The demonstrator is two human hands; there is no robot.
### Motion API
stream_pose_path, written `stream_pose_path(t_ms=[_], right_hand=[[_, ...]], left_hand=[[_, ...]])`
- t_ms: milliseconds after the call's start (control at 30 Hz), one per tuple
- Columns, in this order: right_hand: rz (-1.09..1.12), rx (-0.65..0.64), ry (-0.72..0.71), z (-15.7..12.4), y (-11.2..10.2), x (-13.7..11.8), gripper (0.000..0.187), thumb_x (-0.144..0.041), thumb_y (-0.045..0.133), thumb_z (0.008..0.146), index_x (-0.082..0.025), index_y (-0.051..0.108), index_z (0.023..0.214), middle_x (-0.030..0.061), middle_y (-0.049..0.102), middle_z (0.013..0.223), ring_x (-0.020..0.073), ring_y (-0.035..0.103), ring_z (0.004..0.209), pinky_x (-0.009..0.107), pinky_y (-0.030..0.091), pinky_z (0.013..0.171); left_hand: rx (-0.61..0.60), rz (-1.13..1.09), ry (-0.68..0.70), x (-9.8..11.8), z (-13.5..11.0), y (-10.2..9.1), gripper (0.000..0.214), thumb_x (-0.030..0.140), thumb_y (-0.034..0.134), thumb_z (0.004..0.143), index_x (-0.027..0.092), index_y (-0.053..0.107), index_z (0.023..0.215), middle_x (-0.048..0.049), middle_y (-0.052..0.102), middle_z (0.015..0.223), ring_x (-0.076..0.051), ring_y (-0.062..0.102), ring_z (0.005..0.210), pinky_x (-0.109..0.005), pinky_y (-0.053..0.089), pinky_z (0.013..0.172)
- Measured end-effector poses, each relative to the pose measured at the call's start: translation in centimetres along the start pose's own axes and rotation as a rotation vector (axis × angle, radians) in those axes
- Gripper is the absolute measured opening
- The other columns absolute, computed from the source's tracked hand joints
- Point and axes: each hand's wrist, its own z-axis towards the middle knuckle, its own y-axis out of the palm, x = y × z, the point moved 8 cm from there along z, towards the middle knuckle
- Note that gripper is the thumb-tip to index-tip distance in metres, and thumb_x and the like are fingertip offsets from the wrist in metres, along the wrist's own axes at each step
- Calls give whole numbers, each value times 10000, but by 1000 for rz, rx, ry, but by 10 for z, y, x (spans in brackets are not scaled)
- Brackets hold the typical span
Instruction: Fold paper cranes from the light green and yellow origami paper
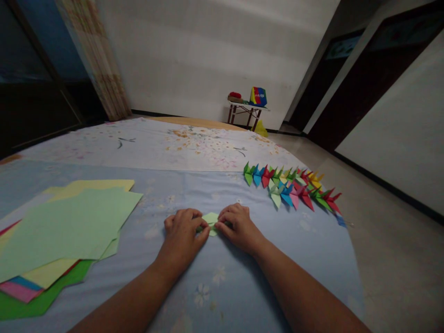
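Both hands are working low on the pale blue sheet point(194, 189) right now. The left hand point(182, 231) is lying knuckles-up with its fingers curled in, thumb and forefinger pinching the left side of the small green paper point(210, 217); the right hand point(236, 224) is mirroring it, fingers bent, tips pressing on the paper's right side. So both hands are closing on that one piece, neither spread wide. The paper itself is sitting flat on the sheet, squarely between the two hands, only a pale green corner showing above the fingertips; its folds are too small to make out.

Off to the left, well apart from the left hand, a loose stack of coloured paper point(69, 226) is fanning out; a light green sheet is lying on top, with yellow, pink, blue and dark green edges peeking out beneath. To the right and a little further back, folded paper cranes point(291, 187) are lining up in rows, green, blue, red, pink and yellow, wings touching. Beyond them a white flowered cloth point(156, 143) is stretching toward the wall; a small table point(246, 110) is standing there, carrying a bright striped box point(258, 96).
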Motion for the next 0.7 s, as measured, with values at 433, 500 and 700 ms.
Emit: stream_pose_path(t_ms=[433, 500, 700], right_hand=[[-25, -5, 59, 3, 4, 4, 85, -285, 640, 771, -203, 619, 758, 6, 594, 827, 177, 465, 884, 331, 257, 805], [-33, -4, 58, 3, 4, 3, 89, -288, 641, 770, -205, 616, 750, 4, 590, 823, 176, 466, 882, 330, 260, 803], [-72, 3, 61, 2, 3, 2, 95, -295, 625, 777, -205, 609, 748, 12, 583, 825, 183, 463, 885, 342, 275, 817]], left_hand=[[-14, 124, 137, 15, -7, -10, 138, 230, 594, 798, 315, 674, 873, -14, 606, 1090, -254, 453, 1073, -461, 227, 911], [-66, 200, 176, 23, -10, -8, 179, 217, 566, 819, 324, 669, 919, -14, 620, 1083, -263, 457, 1075, -472, 228, 910], [-165, 373, 222, 31, -22, 6, 294, 146, 495, 835, 237, 613, 1088, -42, 633, 1114, -278, 444, 1133, -474, 216, 941]])
